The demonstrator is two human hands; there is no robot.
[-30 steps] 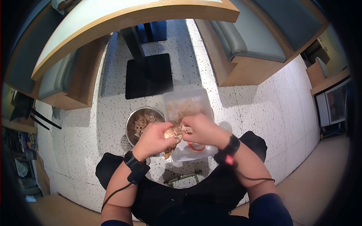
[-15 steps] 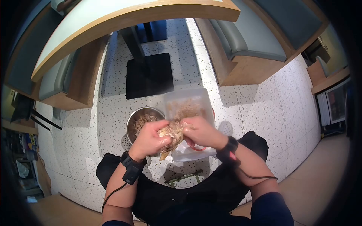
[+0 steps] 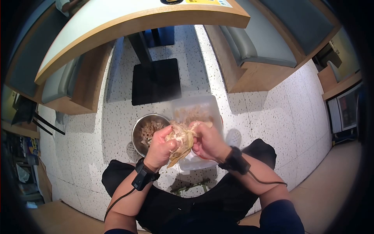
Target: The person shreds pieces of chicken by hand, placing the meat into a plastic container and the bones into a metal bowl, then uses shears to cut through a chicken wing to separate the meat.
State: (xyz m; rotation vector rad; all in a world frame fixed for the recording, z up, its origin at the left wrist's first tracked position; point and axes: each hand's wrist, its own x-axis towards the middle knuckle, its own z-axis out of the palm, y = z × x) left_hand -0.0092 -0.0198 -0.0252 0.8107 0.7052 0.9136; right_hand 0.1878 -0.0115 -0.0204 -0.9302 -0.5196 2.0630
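Note:
Between my hands is a piece of cooked chicken, pale and yellowish, with loose skin hanging down. My left hand is closed round its left side, thumb on top. On the other side, my right hand grips its edge with bent fingers. Behind and below my right hand stands a translucent plastic tub with shredded meat inside. A round steel bowl to the left holds brownish scraps, partly hidden by my left hand.
Ahead is a wood-edged table on a black pedestal base. Padded benches flank it on both sides. Tub and bowl rest on the speckled floor near my shoes. A person's arm shows at the top left.
My right hand has turned and shifted slightly right, and the chicken piece is more spread out between both hands. The camera view has tilted a little, showing more of the tabletop.

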